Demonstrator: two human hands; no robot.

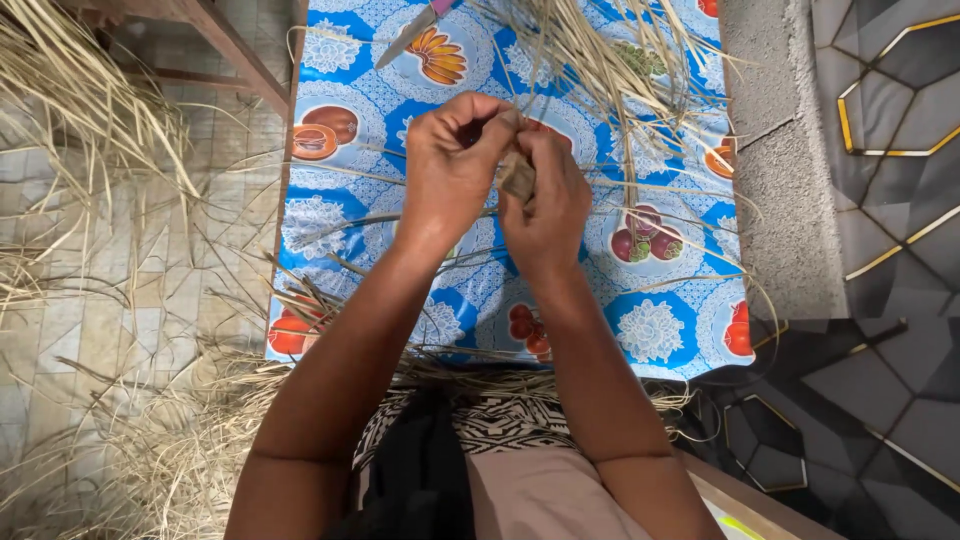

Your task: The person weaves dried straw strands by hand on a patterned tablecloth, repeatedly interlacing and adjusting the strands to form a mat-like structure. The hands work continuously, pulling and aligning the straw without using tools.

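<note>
Both my hands meet over a table covered with a blue fruit-patterned cloth. My left hand pinches the top of a small folded piece of dry palm strip. My right hand grips the same piece from the right side, fingers curled around it. Long dry straw-coloured strips lie fanned across the far part of the table, some running under my hands.
A knife with a pink handle lies at the table's far edge. Heaps of dry strips cover the tiled floor on the left and by my lap. A grey concrete ledge borders the table's right side.
</note>
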